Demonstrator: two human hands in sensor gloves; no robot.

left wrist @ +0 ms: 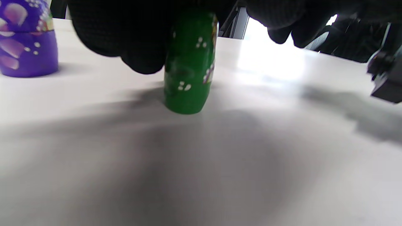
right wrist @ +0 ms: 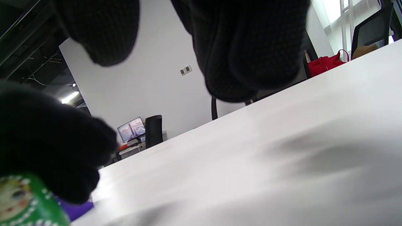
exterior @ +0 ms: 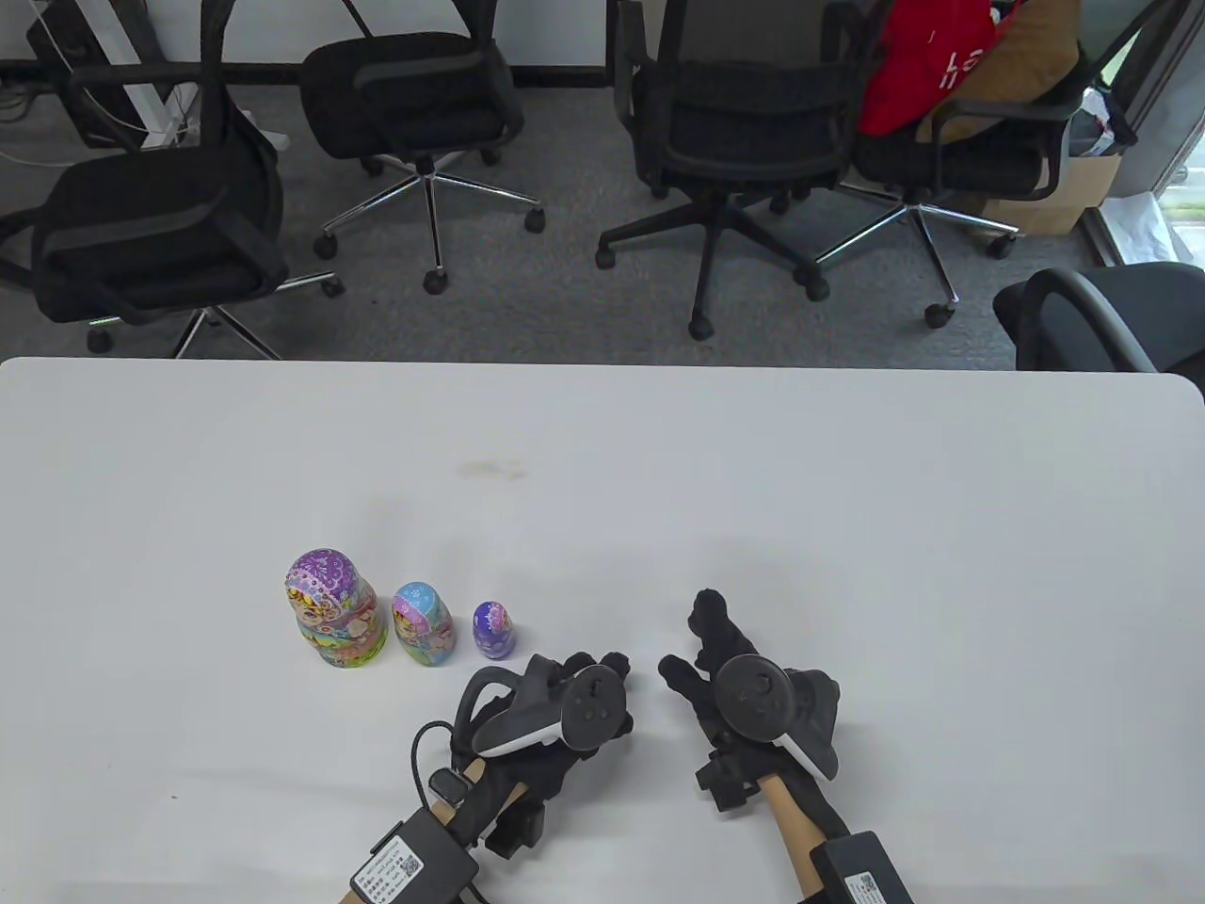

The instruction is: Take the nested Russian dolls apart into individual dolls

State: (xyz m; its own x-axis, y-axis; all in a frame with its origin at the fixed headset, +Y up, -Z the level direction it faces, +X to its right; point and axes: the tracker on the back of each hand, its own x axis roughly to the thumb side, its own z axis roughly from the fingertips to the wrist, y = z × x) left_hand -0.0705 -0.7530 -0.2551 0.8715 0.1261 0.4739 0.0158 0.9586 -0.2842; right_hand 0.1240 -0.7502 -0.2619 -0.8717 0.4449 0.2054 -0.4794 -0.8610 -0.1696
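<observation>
On the white table (exterior: 847,490), left of centre, I am seeing three closed dolls standing in a row: largest doll (exterior: 331,609), middle doll (exterior: 423,623), small purple doll (exterior: 492,629), each just beside the next. Moving right, my left hand (exterior: 551,716) is pinching a tiny green doll (left wrist: 190,64) from above; wrist view shows its base at the tabletop, though whether it is touching or just above I cannot tell. Right hand (exterior: 730,673) is resting apart from it, fingers loosely extended, gripping nothing.

I am judging this as the last step: placing the innermost doll at the row's right end. Next move calls for seating it upright, then letting the fingers go without tipping it, since it looks narrow and light.
</observation>
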